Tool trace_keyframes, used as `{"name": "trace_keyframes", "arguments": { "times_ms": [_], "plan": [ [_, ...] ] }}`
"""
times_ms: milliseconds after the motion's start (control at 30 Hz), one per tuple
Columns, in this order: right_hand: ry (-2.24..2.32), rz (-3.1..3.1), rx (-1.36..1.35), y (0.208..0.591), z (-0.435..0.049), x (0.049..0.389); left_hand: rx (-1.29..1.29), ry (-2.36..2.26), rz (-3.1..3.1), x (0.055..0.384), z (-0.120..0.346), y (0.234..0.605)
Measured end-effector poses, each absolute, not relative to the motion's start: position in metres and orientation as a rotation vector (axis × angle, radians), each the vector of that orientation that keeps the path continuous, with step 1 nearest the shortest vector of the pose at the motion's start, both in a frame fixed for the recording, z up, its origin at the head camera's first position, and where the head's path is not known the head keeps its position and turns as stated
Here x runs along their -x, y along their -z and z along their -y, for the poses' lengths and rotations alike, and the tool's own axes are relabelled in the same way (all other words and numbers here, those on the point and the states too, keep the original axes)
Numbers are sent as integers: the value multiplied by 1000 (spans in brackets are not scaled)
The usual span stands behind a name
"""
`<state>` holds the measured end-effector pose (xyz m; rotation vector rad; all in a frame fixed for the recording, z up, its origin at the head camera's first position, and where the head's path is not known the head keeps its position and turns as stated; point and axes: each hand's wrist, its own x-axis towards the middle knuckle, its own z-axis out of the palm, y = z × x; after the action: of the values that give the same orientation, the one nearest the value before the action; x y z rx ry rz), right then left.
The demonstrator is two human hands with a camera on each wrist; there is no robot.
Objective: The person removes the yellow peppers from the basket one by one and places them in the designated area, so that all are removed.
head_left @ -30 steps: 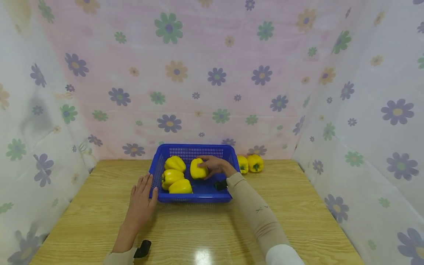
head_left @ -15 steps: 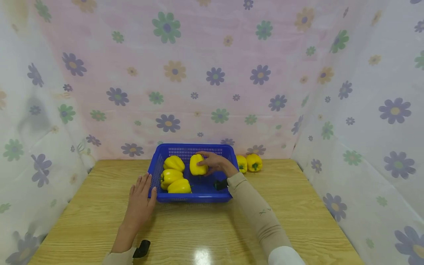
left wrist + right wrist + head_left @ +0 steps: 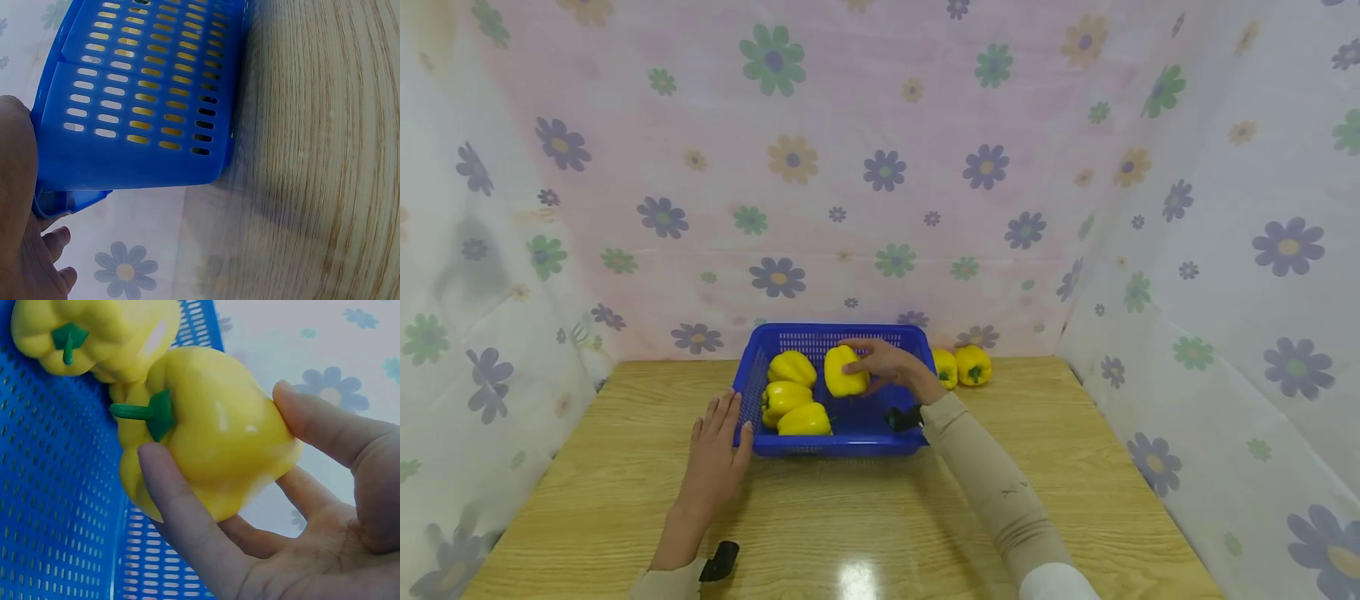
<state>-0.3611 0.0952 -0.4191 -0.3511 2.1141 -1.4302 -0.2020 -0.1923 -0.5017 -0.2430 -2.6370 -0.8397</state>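
Note:
In the head view my right hand grips a yellow bell pepper above the floor of the blue basket. Up close in the right wrist view, the thumb and fingers pinch this bell pepper from both sides, its green stem pointing left. Three other yellow bell peppers, at the back, middle and front, lie inside the basket's left half. My left hand rests with extended fingers against the basket's left rim. The left wrist view has that hand partly cut off.
Two more yellow bell peppers, one nearer and one farther right, sit on the wooden table just right of the basket. A flowered cloth hangs behind and at both sides. Black wrist devices show by each sleeve.
The right hand has raised its bell pepper slightly within the basket. The whole head view has drifted a little. My left hand stays at the rim.

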Motion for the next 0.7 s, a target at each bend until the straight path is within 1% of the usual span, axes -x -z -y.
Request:
{"name": "trace_keyframes", "arguments": {
  "times_ms": [367, 700],
  "plan": [
    [1551, -2055, 454, 404, -106, 341, 231, 838, 2669, 203, 192, 499],
    [1648, -1984, 527, 395, -111, 302, 230, 852, 2670, 201, 192, 500]
  ]
}}
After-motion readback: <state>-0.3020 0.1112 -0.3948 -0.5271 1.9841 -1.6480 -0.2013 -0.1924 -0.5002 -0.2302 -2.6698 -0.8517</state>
